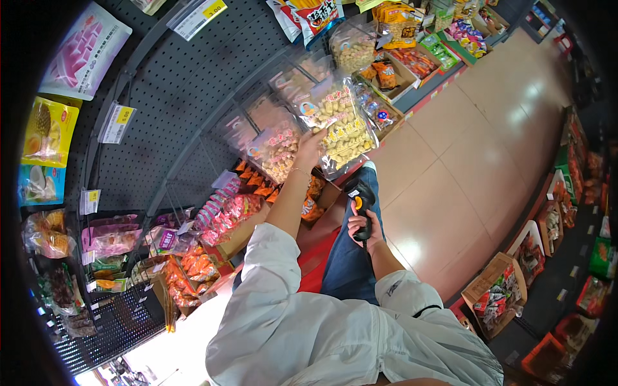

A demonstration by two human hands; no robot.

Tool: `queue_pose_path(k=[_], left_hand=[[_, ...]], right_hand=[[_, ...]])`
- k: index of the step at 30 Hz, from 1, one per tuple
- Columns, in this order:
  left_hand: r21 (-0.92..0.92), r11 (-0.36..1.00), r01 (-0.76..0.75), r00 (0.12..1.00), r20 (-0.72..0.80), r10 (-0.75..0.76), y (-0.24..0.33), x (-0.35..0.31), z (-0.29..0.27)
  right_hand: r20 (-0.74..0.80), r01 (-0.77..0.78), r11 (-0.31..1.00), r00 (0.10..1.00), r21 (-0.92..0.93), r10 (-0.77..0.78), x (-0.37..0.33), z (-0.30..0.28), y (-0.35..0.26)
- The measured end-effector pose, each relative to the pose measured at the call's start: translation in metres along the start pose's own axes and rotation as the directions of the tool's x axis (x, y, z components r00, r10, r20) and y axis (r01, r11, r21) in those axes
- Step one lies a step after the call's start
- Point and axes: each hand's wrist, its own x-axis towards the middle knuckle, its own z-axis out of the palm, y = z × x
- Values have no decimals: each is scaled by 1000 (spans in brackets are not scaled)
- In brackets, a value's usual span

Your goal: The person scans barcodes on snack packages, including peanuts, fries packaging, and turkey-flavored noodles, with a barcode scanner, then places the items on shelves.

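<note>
My left hand [310, 149] reaches forward to the shelf, its fingers closed on the edge of a clear snack bag [344, 132] filled with pale yellow pieces. Just left of that hand hangs a similar clear bag [275, 149] with light brown pieces. More clear bags hang behind them, partly hidden. Lower and to the right, my right hand [364, 225] is wrapped round the handle of a black handheld barcode scanner [360, 195] with an orange button. The scanner is held above my jeans, apart from the bags.
Dark perforated shelving [187, 96] with hooks, price tags [118, 122] and hanging packets curves along the left. Cardboard boxes of wrapped snacks [193, 273] stand below. A tiled aisle floor [444, 161] runs along the right, with an open carton [492, 293] on the opposite shelf.
</note>
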Motion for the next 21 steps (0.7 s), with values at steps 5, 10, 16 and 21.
queue_pose_path(k=[5,10,16,21], left_hand=[[-28,1000,1,999,-46,-3,-8,1,2],[-52,999,8,999,-47,-11,-4,2,9],[93,996,1,1000,3,-1,-12,0,-6],[112,993,-45,997,67,37,-17,-3,-18]], right_hand=[[-6,19,1000,1000,-3,-19,-2,-1,-1],[7,6,1000,1000,9,-6,-3,-3,-3],[39,-14,1000,999,15,13,-2,-2,-2],[27,-4,1000,1000,0,4,-2,-5,-5]])
